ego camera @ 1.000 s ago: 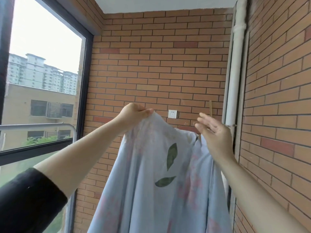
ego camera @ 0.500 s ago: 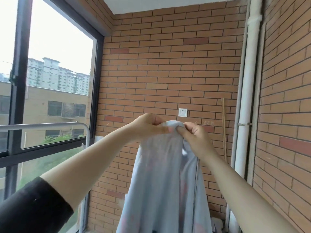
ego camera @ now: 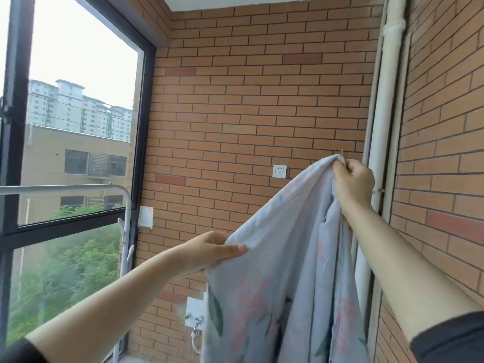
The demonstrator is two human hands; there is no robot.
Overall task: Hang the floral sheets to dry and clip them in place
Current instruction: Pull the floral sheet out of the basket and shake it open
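My two forearms reach forward, bare to black sleeves at the bottom corners. My left hand [ego camera: 209, 254] is low and left of centre, thumb flat on top and fingers curled under, pinching a soft fold of the sheet [ego camera: 282, 271]. My right hand [ego camera: 352, 186] is higher and further right, closed in a fist round the bunched top corner of the same sheet. Between the two grips the edge runs as a taut slanting line. Below it the cloth hangs in long vertical folds down past the bottom of the view. The fabric is thin, matte, pale blue-grey, printed with faded pink blooms and dark green leaves.

Left of the cloth stands a rack [ego camera: 123, 205] of smooth white tubing with a rounded corner, against the window [ego camera: 78, 127], which has a dark metal frame. Low on the wall [ego camera: 262, 100], just left of the sheet, a white plate carries a metal tap [ego camera: 196, 323]. The wall is rough orange brick with dark joints. A white square socket [ego camera: 279, 171] sits on it near my right hand. A smooth white pipe [ego camera: 385, 113] runs vertically in the right corner.
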